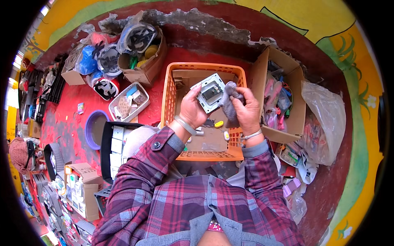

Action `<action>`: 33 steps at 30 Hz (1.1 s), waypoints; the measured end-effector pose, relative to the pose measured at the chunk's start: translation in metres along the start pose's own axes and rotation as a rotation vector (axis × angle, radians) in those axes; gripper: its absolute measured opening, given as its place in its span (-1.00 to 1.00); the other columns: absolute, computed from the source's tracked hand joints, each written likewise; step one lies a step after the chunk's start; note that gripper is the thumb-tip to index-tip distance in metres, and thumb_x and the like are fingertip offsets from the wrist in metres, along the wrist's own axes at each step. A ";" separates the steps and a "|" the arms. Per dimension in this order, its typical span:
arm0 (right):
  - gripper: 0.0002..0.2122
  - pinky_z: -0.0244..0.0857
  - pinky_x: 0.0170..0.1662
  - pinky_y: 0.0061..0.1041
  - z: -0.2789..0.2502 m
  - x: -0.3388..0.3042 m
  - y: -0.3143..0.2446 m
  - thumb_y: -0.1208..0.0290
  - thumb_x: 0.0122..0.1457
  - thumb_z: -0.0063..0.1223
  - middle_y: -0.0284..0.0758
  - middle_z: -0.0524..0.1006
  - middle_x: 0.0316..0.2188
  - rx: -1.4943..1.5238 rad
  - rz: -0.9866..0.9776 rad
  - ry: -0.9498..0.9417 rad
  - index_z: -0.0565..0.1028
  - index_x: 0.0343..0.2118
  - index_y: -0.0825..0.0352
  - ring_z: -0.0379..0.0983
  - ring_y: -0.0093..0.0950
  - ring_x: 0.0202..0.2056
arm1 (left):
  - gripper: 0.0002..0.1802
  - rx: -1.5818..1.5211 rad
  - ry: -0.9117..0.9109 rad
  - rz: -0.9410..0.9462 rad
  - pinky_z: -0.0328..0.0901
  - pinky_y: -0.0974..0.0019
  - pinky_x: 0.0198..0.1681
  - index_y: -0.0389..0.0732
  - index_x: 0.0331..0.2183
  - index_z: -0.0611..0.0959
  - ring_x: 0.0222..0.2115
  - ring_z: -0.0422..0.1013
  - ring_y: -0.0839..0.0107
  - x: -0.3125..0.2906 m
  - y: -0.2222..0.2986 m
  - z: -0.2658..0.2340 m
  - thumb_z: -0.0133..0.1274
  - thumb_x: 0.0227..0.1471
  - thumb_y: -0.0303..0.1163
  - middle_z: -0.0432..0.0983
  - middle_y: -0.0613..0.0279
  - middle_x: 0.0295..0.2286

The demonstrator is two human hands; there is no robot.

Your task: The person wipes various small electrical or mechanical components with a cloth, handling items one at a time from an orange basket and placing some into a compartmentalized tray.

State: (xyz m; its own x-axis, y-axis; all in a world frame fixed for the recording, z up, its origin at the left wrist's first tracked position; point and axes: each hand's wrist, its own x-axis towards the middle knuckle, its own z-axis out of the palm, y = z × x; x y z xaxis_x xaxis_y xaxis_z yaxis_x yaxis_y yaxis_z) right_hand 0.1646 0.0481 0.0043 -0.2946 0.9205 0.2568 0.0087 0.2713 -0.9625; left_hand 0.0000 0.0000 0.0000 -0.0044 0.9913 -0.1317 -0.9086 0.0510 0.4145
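Head view: left one of two, worn on the head | looks down past plaid shirt (184,201) | left hand (193,107) and right hand (248,111) near | orange plastic basket (213,156) mid-view | very wide

Lit brightly and softly, with blown-out white gaps (17,60) at the left edge and pale glints on the translucent plastic bag (324,106) at right. Shadowed mildly inside the orange basket (205,157), more deeply below its near side. Fairly crisp around the gray cloth (229,100), softer toward the left, with the painted wall (328,16) bowed by fisheye distortion and blackened corners.
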 end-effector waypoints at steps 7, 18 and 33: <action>-0.86 0.30 -0.23 -0.60 0.018 -0.006 0.008 0.61 -0.01 0.13 -0.31 0.48 -0.38 -0.080 -0.076 0.021 0.54 -0.33 0.43 0.43 -0.48 -0.34 | -0.35 0.033 0.006 0.031 0.27 0.16 0.02 -0.11 0.05 0.37 -0.09 0.39 0.24 -0.006 0.004 0.005 -0.35 0.17 0.17 0.44 0.11 -0.09; -0.83 0.31 -0.25 -0.57 0.000 0.002 0.003 0.63 -0.04 0.08 -0.30 0.47 -0.40 -0.220 -0.053 0.102 0.50 -0.32 0.38 0.44 -0.47 -0.35 | -0.11 0.303 -0.113 -0.247 0.45 0.15 -0.29 -0.04 0.14 0.28 -0.08 0.39 0.33 -0.010 0.004 0.013 -0.48 0.02 0.42 0.37 0.26 -0.02; -0.80 0.35 -0.30 -0.48 0.007 -0.001 -0.025 0.70 -0.13 0.08 -0.28 0.47 -0.43 -0.371 -0.424 -0.148 0.55 -0.40 0.32 0.43 -0.35 -0.37 | -0.20 0.477 0.117 -0.568 0.44 0.14 -0.51 -0.05 -0.09 0.43 -0.41 0.51 0.24 -0.015 -0.011 0.008 -0.43 0.01 0.43 0.51 0.17 -0.34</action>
State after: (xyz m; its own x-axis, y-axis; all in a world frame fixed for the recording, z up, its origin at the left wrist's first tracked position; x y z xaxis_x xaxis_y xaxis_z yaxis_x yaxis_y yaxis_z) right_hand 0.1583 0.0385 0.0277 -0.4754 0.6684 0.5721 0.1877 0.7123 -0.6763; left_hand 0.0132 -0.0142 0.0043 0.3431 0.7784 -0.5257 -0.5049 0.6248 0.5956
